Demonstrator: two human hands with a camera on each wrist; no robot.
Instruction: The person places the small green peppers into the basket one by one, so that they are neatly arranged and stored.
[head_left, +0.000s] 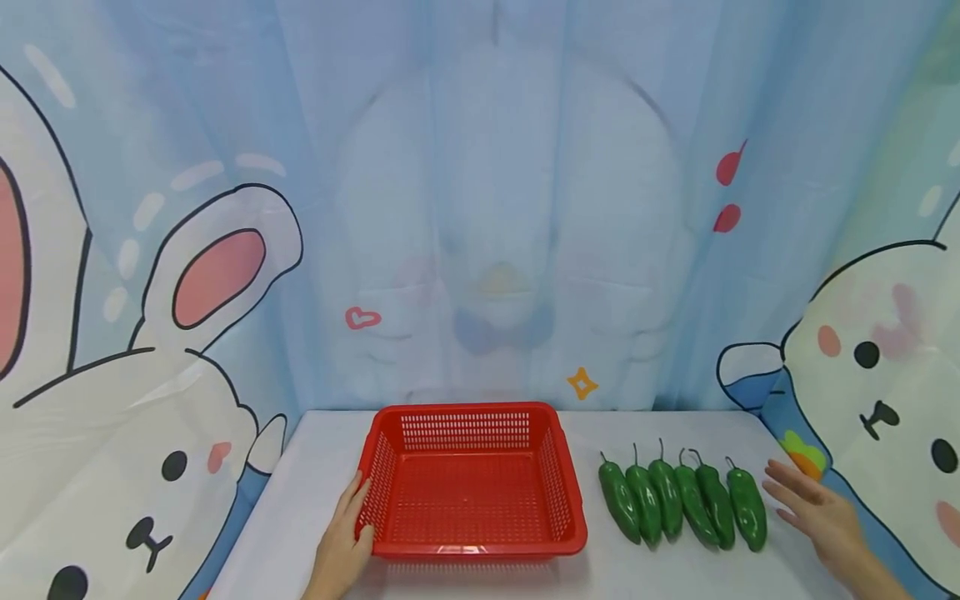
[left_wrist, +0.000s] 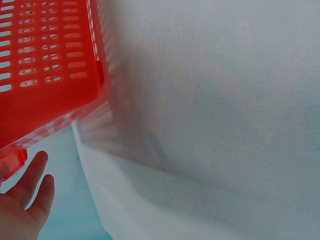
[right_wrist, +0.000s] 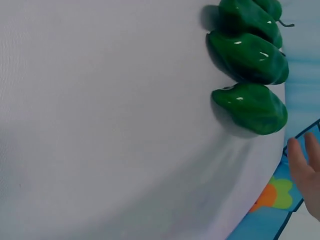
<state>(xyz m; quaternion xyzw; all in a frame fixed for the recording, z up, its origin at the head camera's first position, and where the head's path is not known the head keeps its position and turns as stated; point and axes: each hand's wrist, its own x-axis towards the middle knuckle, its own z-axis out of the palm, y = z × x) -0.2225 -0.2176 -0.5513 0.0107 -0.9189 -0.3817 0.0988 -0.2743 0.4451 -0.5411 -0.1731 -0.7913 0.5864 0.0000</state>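
A red plastic basket (head_left: 465, 550) with slotted walls stands on the white table. My left hand (head_left: 343, 533) is at its left side, fingertips right at the rim. In the left wrist view, two fairly straight fingers of the left hand (left_wrist: 25, 205) show beside the basket's rim (left_wrist: 12, 162); the rest of the hand is partly out of frame. To the right of the basket, several green peppers (head_left: 663, 496) lie in a row, stems pointing away. My right hand (head_left: 817, 512) hovers just right of the rightmost pepper (head_left: 747, 508), fingers extended and holding nothing.
The white tabletop (head_left: 277, 533) ends at a light blue curtain (head_left: 495, 208) printed with cartoon rabbits, which hangs behind and along both sides. In the right wrist view, the nearest pepper (right_wrist: 252, 109) lies close to the table's edge.
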